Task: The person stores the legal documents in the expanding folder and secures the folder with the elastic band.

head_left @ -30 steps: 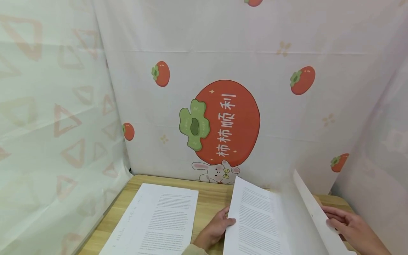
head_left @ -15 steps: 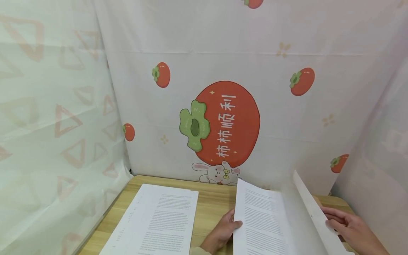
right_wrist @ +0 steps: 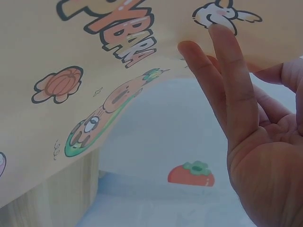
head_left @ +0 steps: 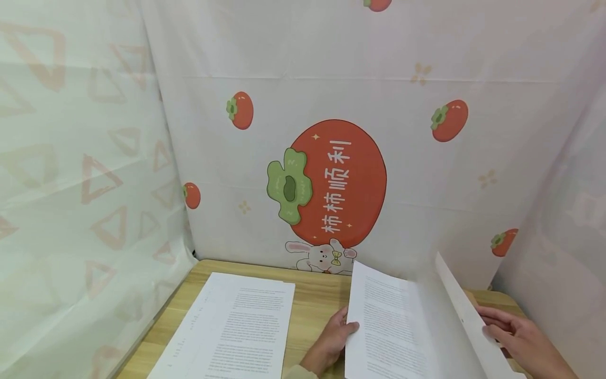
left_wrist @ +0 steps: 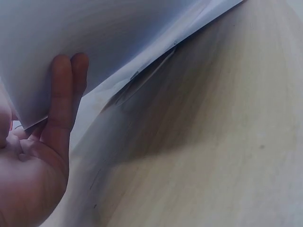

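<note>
Pinched between the left hand's [head_left: 331,338] thumb and fingers is the left edge of the printed pages [head_left: 390,326], thumb in front, fingers behind; the right hand [head_left: 523,337] pinches the far edge of a raised cover [head_left: 466,316]. Seen from the middle of the head view, the pages stand tilted at 5 o'clock, the left hand just short of 6 and the right hand at 4. The cover leans up beside the pages, its inner face white. From the right wrist, its outer face is peach-coloured with cartoon drawings and big lettering, two fingers lying against it. A stack of printed sheets [head_left: 241,337] lies at 7 o'clock, apart from both hands, on the wooden table [head_left: 310,297]. Upright behind the table hangs a white cloth [head_left: 407,179] printed with persimmons, and a curtain [head_left: 66,173] with triangle outlines hangs at 9 o'clock.
</note>
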A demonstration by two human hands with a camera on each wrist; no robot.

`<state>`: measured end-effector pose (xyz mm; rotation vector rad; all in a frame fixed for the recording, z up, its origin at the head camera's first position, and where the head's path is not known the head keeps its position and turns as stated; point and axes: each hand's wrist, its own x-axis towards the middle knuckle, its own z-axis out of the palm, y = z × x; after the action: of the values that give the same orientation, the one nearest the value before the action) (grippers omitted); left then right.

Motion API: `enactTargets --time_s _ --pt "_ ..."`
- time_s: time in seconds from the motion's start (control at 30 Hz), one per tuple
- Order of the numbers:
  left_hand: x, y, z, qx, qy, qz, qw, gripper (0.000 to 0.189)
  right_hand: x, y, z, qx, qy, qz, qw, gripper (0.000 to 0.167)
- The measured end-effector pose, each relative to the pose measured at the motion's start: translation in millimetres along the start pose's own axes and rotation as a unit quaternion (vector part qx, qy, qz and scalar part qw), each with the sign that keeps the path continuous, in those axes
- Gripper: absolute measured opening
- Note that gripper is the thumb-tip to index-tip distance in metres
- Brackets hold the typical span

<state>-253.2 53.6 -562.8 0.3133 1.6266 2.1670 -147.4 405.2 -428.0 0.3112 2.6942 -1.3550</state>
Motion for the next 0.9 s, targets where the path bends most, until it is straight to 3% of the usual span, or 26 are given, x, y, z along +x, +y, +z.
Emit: enactTargets --time_s 0.3,0.53,0.67,0.9 --pt "-0.8 -0.6 11.0 -0.01 0.004 -0.001 0.9999 0.052 3.6 2 2 0.039 -0.007 0.0 0.9992 0.063" --pt "3.0 3.6 4.0 -0.014 0.002 0.009 0.9999 0.047 1.0 -1 2 0.024 0.0 0.009 0.9997 0.064" --pt "2.8 4.4 2.5 -0.016 0.005 0.013 0.9998 0.045 -0.7 1 3 0.041 0.002 -0.002 0.9991 0.061" --pt "1.9 -0.3 10.9 -0.027 0.027 0.015 0.9992 0.048 0.1 2 4 0.046 0.0 -0.005 0.9989 0.062"
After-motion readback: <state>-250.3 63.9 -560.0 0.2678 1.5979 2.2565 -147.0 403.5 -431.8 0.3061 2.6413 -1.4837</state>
